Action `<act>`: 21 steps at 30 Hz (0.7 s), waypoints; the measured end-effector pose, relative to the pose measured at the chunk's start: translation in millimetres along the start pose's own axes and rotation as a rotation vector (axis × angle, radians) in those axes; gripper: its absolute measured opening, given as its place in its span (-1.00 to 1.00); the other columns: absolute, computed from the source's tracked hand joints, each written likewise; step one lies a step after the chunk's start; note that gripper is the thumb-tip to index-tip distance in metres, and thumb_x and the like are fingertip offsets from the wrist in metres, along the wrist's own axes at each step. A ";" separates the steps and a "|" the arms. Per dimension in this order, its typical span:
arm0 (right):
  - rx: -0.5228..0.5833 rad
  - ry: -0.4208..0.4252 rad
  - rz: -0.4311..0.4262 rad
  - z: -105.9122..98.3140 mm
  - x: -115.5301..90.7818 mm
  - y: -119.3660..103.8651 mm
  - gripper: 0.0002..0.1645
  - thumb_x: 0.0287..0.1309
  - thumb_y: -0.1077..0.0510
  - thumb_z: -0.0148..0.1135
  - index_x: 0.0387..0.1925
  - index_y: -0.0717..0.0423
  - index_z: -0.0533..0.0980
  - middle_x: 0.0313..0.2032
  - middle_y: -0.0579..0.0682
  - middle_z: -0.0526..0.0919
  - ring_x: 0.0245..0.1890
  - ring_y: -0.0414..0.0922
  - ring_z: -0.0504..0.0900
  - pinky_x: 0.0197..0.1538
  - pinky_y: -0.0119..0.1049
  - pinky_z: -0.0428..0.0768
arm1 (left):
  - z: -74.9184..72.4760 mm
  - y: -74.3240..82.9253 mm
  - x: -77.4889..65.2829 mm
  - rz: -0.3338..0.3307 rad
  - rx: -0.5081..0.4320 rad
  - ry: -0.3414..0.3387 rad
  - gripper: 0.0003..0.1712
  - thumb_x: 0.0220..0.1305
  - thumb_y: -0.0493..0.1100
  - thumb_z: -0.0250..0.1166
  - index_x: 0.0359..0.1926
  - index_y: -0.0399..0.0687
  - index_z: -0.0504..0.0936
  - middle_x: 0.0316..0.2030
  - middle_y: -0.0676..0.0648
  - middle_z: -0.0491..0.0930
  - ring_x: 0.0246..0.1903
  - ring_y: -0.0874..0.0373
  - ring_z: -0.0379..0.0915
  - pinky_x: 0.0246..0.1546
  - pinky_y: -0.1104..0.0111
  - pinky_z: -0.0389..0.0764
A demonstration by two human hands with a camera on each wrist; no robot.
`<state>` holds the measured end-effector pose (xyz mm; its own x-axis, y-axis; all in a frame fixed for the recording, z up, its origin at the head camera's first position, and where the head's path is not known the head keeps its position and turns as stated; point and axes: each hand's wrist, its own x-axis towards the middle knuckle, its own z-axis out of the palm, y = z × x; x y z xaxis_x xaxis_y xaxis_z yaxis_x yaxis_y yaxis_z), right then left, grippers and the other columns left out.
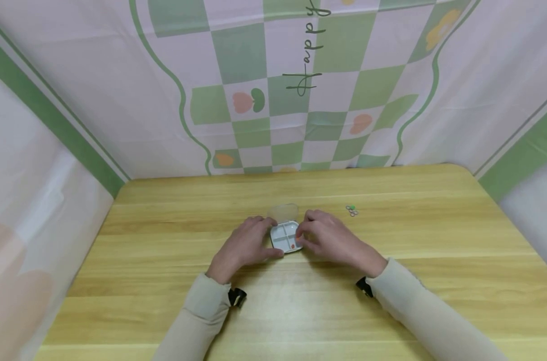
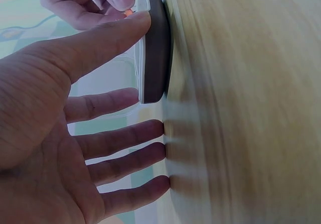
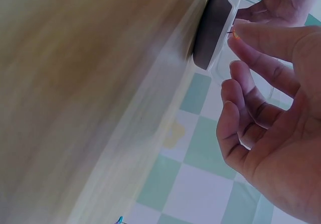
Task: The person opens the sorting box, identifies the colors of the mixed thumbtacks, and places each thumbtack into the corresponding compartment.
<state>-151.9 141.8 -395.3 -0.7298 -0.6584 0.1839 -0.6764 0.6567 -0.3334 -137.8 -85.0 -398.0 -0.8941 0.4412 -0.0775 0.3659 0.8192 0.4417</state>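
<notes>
A small compartment box (image 1: 281,244), pale inside and dark outside, lies on the table with its clear lid (image 1: 283,212) open toward the back. My left hand (image 1: 248,243) holds it by the left side, thumb at the front edge and index finger at the rear; in the left wrist view the other fingers spread straight to the table. Over the right compartments, my right hand (image 1: 329,238) pinches a small orange piece (image 3: 235,33) with a thin dark wire between thumb and index finger. Another small orange-red piece (image 1: 293,246) lies in the front right compartment.
To the right of the box, several small ring-like pieces (image 1: 352,212), one of them green, lie in a cluster on the wooden table (image 1: 165,240). A checked curtain (image 1: 246,60) hangs behind the table's back edge.
</notes>
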 end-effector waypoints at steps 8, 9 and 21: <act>-0.019 -0.003 -0.007 1.8 1.7 -0.8 -0.88 0.01 0.01 0.31 -0.36 -0.11 0.61 -0.46 -0.21 0.36 -0.49 -0.25 0.26 -0.45 -0.37 0.31 | -0.3 1.0 0.0 0.005 0.011 0.002 -0.23 -0.05 0.25 0.34 0.15 0.00 0.41 -0.02 0.02 0.44 -0.09 0.14 0.32 -0.16 0.29 0.37; -0.021 -0.003 -0.008 1.8 1.7 -0.9 -0.88 0.01 0.01 0.31 -0.36 -0.11 0.61 -0.46 -0.21 0.36 -0.49 -0.25 0.26 -0.45 -0.37 0.31 | -0.3 1.2 -0.1 0.005 0.010 0.003 -0.23 -0.05 0.25 0.34 0.15 0.00 0.41 -0.02 0.02 0.44 -0.09 0.14 0.32 -0.16 0.29 0.37; -0.022 -0.009 -0.011 0.3 1.8 -1.9 -0.89 0.02 0.01 0.30 -0.36 -0.12 0.61 -0.46 -0.23 0.35 -0.50 -0.25 0.26 -0.46 -0.37 0.31 | -0.9 1.6 -0.4 0.003 0.004 0.004 -0.24 -0.05 0.24 0.35 0.14 -0.01 0.41 0.00 0.00 0.44 -0.06 0.13 0.32 -0.13 0.28 0.37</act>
<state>-151.9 139.2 -394.6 -0.7217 -0.6686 0.1793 -0.6863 0.6576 -0.3107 -137.0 -84.2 -396.4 -0.8939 0.4423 -0.0727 0.3696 0.8192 0.4384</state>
